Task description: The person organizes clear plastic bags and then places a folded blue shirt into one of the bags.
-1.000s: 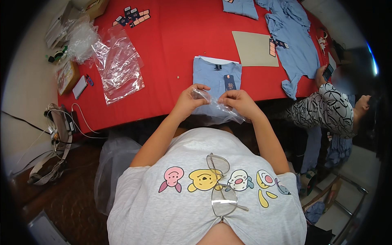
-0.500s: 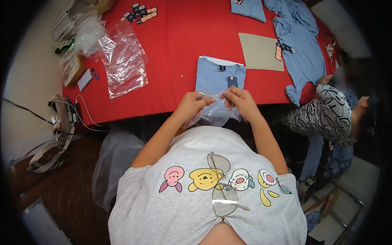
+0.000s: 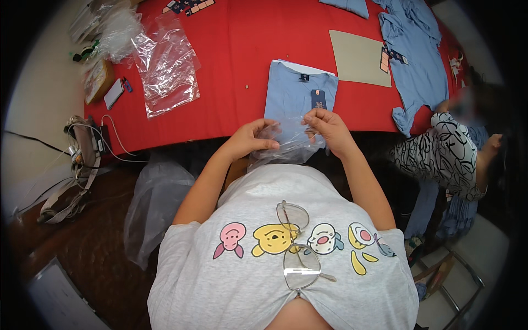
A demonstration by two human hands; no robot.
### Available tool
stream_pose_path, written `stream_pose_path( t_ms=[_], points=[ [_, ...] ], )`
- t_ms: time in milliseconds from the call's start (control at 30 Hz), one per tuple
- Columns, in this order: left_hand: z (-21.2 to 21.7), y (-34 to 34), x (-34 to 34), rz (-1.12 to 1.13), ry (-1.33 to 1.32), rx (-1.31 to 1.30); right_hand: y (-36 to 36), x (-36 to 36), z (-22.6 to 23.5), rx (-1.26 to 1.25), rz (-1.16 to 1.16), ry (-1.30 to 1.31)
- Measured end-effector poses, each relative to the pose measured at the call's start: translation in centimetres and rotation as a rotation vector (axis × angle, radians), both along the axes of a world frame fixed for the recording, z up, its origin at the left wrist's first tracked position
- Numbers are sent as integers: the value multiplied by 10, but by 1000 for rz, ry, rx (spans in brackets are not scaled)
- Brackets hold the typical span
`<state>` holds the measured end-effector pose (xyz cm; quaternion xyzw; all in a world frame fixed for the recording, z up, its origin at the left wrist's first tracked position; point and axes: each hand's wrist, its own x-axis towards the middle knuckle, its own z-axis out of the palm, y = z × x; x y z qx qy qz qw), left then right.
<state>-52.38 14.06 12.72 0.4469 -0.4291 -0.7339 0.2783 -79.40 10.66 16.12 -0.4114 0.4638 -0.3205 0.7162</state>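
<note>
A folded light-blue garment [image 3: 286, 91] lies at the front edge of the red-covered table, with a white sheet showing behind its neckline. A dark hang tag [image 3: 318, 99] rests on its right side. Across the garment's near end, a clear plastic bag [image 3: 289, 144] hangs over the table edge towards me. My right hand [image 3: 333, 132] pinches the bag's film between thumb and fingers. On the other side, my left hand [image 3: 247, 140] has the film gathered in it, thumb and forefinger spaced apart. Whether the garment's near end lies inside the bag, I cannot tell.
Flat clear bags [image 3: 168, 71] lie at left beside a white box [image 3: 114, 93]. A beige board [image 3: 360, 58] is right of the garment. Farther right are a blue garment [image 3: 410, 60] with tags [image 3: 393, 55] and a person's patterned sleeve [image 3: 434, 157].
My hands have drawn apart, the left fingers spreading and the bag's film opening out between them. The view has shifted, so the tabletop things appear slightly higher.
</note>
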Motion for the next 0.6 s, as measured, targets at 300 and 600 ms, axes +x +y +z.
stream_pose_path(
  t_ms=[300,600],
  points=[
    [28,-77,21,-329,-132,21,5,6,39,-38,498,368],
    [-20,-59,-8,-1225,-542,-171,61,-34,-18,-506,793,916]
  ],
)
